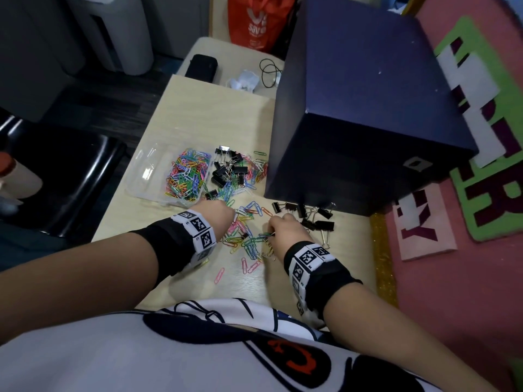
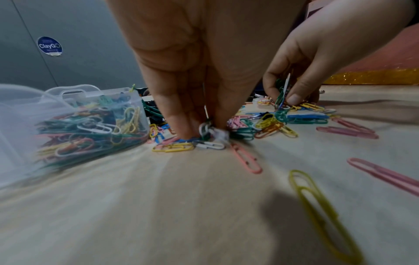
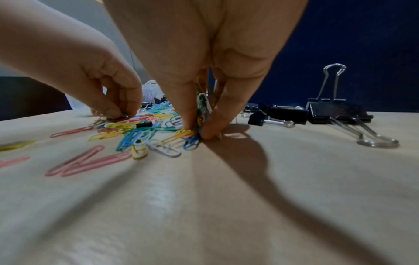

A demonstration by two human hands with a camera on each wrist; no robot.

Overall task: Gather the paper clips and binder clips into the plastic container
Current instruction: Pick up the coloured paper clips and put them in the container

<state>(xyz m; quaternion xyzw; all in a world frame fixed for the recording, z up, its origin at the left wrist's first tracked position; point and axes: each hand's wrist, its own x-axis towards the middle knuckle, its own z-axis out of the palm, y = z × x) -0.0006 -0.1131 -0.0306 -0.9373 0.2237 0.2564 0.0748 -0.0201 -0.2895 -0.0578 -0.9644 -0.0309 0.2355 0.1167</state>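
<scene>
— Pinching at the loose paper clips (image 1: 249,236) on the table (image 1: 198,114), both of them: the left hand (image 1: 215,215) has its fingers (image 2: 181,116) closed on a few white and blue ones, the right hand (image 1: 285,232) grips a green and yellow bunch upright.
— And the plastic container (image 1: 147,176)?
— Just left of the left hand, lid open, one half heaped with coloured clips. Binder clips (image 1: 229,168) lie beside it; more binder clips (image 1: 311,216) sit near the dark blue box (image 1: 368,108).
— Any writing?
— A round blue sticker (image 2: 49,46) reads "ClayGO". The orange bag (image 1: 254,21) shows "sav", the rest cut off.
</scene>
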